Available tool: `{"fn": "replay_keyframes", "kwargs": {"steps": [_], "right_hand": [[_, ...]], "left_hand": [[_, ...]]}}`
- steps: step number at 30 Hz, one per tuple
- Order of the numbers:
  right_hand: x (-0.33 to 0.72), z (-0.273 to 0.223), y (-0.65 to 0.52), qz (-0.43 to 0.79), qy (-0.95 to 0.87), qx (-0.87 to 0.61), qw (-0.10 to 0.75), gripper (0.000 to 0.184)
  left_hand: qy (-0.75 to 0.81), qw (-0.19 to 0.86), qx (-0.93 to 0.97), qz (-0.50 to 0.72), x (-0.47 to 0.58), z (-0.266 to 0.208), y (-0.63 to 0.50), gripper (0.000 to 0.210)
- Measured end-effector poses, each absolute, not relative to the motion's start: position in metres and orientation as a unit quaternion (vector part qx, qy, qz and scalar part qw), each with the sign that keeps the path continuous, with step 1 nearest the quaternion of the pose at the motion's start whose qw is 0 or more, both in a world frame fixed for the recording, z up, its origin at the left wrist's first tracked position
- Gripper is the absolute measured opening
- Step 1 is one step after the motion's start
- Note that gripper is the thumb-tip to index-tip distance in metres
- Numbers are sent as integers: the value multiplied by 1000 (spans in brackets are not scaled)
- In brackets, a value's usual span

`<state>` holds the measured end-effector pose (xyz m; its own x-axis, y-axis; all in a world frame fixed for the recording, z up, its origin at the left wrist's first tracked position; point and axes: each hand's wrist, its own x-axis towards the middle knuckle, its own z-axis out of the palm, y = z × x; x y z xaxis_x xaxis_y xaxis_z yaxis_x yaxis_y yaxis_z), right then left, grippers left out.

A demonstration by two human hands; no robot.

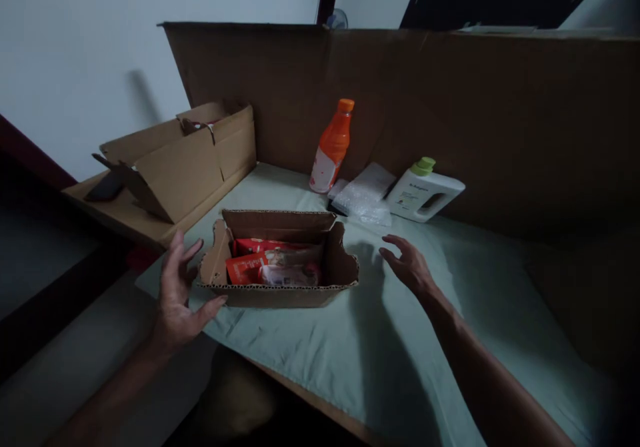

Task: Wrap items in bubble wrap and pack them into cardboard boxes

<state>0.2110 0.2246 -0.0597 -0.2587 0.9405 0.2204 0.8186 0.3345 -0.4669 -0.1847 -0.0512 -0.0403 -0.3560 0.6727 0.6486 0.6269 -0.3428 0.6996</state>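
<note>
An open cardboard box (280, 297) stands on the pale green cloth near the table's front edge. Several red and clear food packets (247, 268) lie inside it. My left hand (180, 300) is at the box's left end, fingers spread and thumb near the front left corner; whether the thumb touches the cardboard I cannot tell. To the right of the box, my right hand (407, 263) hovers over the cloth with fingers apart and slightly curled, holding nothing. A gap separates it from the box.
Behind the box stand an orange bottle (334, 143) and a white jug (425, 193) with a green cap. Bubble-wrapped packages (365, 193) lie between them. A larger cardboard box (195, 160) sits at the left. A tall cardboard panel (450, 100) closes off the back.
</note>
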Motion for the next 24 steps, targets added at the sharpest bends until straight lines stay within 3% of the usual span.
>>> {"fn": "replay_keyframes", "kwargs": {"steps": [2,6,9,13,18,24], "right_hand": [[205,-47,197,224,-774,-534,254,41],[162,-30,120,447,-731,-418,303,50],[134,-27,79,515,-698,-359,345,46],[153,-37,55,472,-651,-444,396,43],[234,-53,48,376,-600,-554,438,37],[270,-36,122,308,-704,-541,342,33]], "left_hand": [[605,86,545,574,-190,-53,-50,101],[671,265,546,426,-194,-71,-38,55],[668,293,550,407,-184,-73,-28,44],[661,282,571,397,-154,-69,-13,45],[562,360,633,392,-102,-57,14,45],[546,406,607,412,-74,-75,22,50]]}}
